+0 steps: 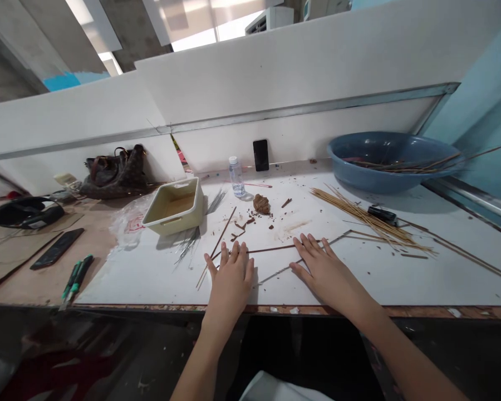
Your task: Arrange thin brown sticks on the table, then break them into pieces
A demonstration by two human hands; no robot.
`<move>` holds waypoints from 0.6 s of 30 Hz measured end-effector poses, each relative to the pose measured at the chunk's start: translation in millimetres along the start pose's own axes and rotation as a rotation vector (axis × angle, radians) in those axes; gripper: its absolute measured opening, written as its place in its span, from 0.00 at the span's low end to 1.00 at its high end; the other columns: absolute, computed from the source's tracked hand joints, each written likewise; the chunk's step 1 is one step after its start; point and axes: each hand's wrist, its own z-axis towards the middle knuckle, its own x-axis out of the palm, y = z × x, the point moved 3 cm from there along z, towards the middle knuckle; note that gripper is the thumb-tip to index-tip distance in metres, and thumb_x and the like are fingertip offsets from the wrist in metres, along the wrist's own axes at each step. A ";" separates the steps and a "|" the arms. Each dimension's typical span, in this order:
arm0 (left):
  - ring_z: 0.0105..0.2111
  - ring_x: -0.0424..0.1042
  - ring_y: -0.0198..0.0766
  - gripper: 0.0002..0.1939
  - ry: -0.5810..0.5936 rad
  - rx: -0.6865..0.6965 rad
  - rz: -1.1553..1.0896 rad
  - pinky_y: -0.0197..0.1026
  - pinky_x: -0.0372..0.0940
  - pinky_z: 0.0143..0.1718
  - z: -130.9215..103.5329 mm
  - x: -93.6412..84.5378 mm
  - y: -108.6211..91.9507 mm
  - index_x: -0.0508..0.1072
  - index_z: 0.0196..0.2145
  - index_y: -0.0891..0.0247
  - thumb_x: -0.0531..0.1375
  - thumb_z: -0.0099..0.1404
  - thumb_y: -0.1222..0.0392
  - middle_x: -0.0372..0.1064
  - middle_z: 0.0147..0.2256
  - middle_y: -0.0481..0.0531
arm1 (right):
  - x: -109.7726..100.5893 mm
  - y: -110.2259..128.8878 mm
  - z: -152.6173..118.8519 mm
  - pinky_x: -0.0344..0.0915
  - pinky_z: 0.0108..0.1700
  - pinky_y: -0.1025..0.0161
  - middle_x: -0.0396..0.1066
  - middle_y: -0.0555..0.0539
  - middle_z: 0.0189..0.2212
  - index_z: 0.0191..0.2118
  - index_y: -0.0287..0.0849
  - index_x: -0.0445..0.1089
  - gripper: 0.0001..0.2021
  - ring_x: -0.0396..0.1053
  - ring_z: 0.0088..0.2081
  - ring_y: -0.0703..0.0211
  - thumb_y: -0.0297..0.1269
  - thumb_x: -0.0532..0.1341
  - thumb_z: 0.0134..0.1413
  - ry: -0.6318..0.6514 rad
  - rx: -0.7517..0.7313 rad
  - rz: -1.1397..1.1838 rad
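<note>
My left hand [232,273] lies flat with its fingers stretched out, over one end of a thin brown stick [271,249] on the white board. My right hand [320,270], also flat, rests across the stick's other end. A greyish strip [275,274] runs slantwise under my right hand. Pale thin sticks [202,275] lie left of my left hand, near another brown stick [224,229]. Beyond my hands sits a lump of brown paste [261,204], with brown crumbs and broken bits [244,225] around it. What lies beneath my palms is hidden.
Right: a bundle of bamboo sticks [359,217], a black object [382,215] and a blue basin [384,175]. Left: a cream tub [199,203], thin wires [188,244], green-handled pliers [77,277] and a phone [58,249]. At the back stand a bottle [236,178] and another phone [261,155].
</note>
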 end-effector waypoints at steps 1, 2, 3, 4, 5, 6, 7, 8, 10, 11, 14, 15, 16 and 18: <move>0.77 0.46 0.69 0.27 -0.027 -0.009 0.006 0.87 0.32 0.70 -2.2 0.5 2.8 0.66 0.72 0.60 0.49 0.81 0.55 0.61 0.73 0.62 | -0.4 0.2 -0.2 0.43 0.79 0.37 0.46 0.35 0.78 0.79 0.32 0.50 0.39 0.43 0.79 0.43 0.57 0.43 0.78 0.004 0.003 -0.006; 0.77 0.47 0.69 0.27 -0.065 -0.017 0.012 0.87 0.33 0.70 -4.1 0.0 6.5 0.67 0.72 0.61 0.50 0.80 0.56 0.61 0.73 0.63 | -0.8 0.5 -0.4 0.43 0.79 0.37 0.46 0.35 0.78 0.79 0.32 0.49 0.39 0.43 0.79 0.43 0.58 0.43 0.78 0.008 0.005 -0.012; 0.76 0.50 0.69 0.26 -0.110 -0.025 0.017 0.85 0.36 0.70 -5.4 -1.6 11.0 0.67 0.71 0.62 0.50 0.80 0.57 0.62 0.72 0.65 | -1.0 0.9 -0.6 0.43 0.79 0.38 0.46 0.36 0.78 0.79 0.32 0.49 0.39 0.43 0.79 0.43 0.58 0.43 0.78 0.011 0.005 -0.017; 0.74 0.54 0.69 0.26 -0.154 -0.032 0.017 0.82 0.41 0.70 -6.0 -4.3 16.2 0.68 0.70 0.64 0.50 0.79 0.59 0.65 0.71 0.67 | -0.9 1.2 -0.8 0.43 0.79 0.38 0.46 0.36 0.78 0.79 0.32 0.49 0.39 0.42 0.79 0.43 0.58 0.42 0.78 0.012 0.003 -0.020; 0.71 0.59 0.68 0.25 -0.194 -0.040 0.018 0.79 0.46 0.70 -5.8 -8.1 21.9 0.70 0.69 0.65 0.50 0.79 0.60 0.68 0.68 0.69 | -0.4 1.5 -1.0 0.43 0.79 0.38 0.46 0.35 0.78 0.79 0.32 0.49 0.39 0.43 0.79 0.43 0.58 0.42 0.78 0.011 0.000 -0.020; 0.67 0.64 0.67 0.24 -0.225 -0.047 0.024 0.75 0.51 0.68 -4.7 -12.6 27.4 0.72 0.67 0.65 0.51 0.79 0.62 0.72 0.64 0.69 | 0.3 1.7 -1.1 0.43 0.79 0.38 0.46 0.35 0.78 0.79 0.31 0.49 0.39 0.43 0.79 0.42 0.58 0.42 0.78 0.006 -0.001 -0.018; 0.62 0.68 0.65 0.23 -0.242 -0.045 0.033 0.72 0.55 0.65 -2.8 -17.3 32.4 0.74 0.65 0.65 0.52 0.78 0.62 0.76 0.59 0.68 | 1.3 1.7 -1.3 0.43 0.79 0.37 0.46 0.35 0.78 0.79 0.32 0.50 0.39 0.43 0.79 0.42 0.58 0.42 0.78 -0.001 0.000 -0.017; 0.58 0.70 0.64 0.21 -0.246 -0.036 0.045 0.69 0.58 0.62 -0.2 -21.7 36.7 0.77 0.62 0.63 0.53 0.78 0.63 0.78 0.55 0.67 | 2.4 1.5 -1.4 0.43 0.79 0.37 0.47 0.34 0.78 0.79 0.32 0.50 0.39 0.43 0.79 0.41 0.58 0.43 0.77 -0.011 0.003 -0.017; 0.52 0.71 0.61 0.19 -0.225 0.004 0.058 0.64 0.59 0.56 6.4 -27.8 42.3 0.80 0.58 0.59 0.56 0.76 0.64 0.78 0.49 0.63 | 4.5 0.7 -1.6 0.44 0.78 0.36 0.47 0.34 0.78 0.79 0.32 0.51 0.40 0.44 0.79 0.41 0.59 0.43 0.77 -0.030 0.011 -0.026; 0.51 0.70 0.60 0.18 -0.208 0.026 0.054 0.62 0.58 0.55 10.0 -29.1 43.9 0.82 0.56 0.57 0.56 0.75 0.64 0.78 0.48 0.62 | 5.3 0.3 -1.6 0.44 0.78 0.36 0.46 0.34 0.78 0.79 0.32 0.51 0.40 0.44 0.79 0.40 0.59 0.42 0.77 -0.036 0.012 -0.032; 0.49 0.70 0.56 0.15 -0.172 0.054 0.000 0.59 0.56 0.53 19.5 -26.5 46.1 0.85 0.45 0.53 0.58 0.74 0.65 0.76 0.44 0.59 | 5.9 -0.3 -1.4 0.43 0.78 0.36 0.47 0.34 0.78 0.79 0.32 0.51 0.40 0.44 0.79 0.40 0.59 0.42 0.77 -0.023 0.007 -0.032; 0.49 0.69 0.56 0.15 -0.176 0.048 -0.020 0.59 0.55 0.53 21.9 -24.9 46.3 0.85 0.41 0.54 0.57 0.74 0.65 0.76 0.44 0.58 | 5.5 -0.3 -1.4 0.43 0.78 0.36 0.47 0.34 0.78 0.79 0.32 0.51 0.40 0.44 0.79 0.40 0.59 0.43 0.77 -0.012 0.005 -0.027; 0.50 0.69 0.56 0.15 -0.184 0.041 -0.039 0.59 0.54 0.54 23.7 -23.3 46.1 0.84 0.38 0.54 0.57 0.73 0.66 0.76 0.44 0.58 | 5.0 -0.1 -1.4 0.42 0.79 0.36 0.47 0.34 0.78 0.79 0.32 0.51 0.40 0.44 0.79 0.40 0.58 0.43 0.77 -0.002 0.004 -0.020; 0.50 0.69 0.55 0.15 -0.196 0.025 -0.068 0.59 0.54 0.54 25.7 -21.2 44.3 0.82 0.35 0.56 0.57 0.72 0.67 0.76 0.44 0.58 | 3.6 0.4 -1.7 0.41 0.79 0.37 0.47 0.34 0.78 0.79 0.32 0.50 0.39 0.43 0.79 0.41 0.58 0.44 0.77 0.008 0.005 -0.009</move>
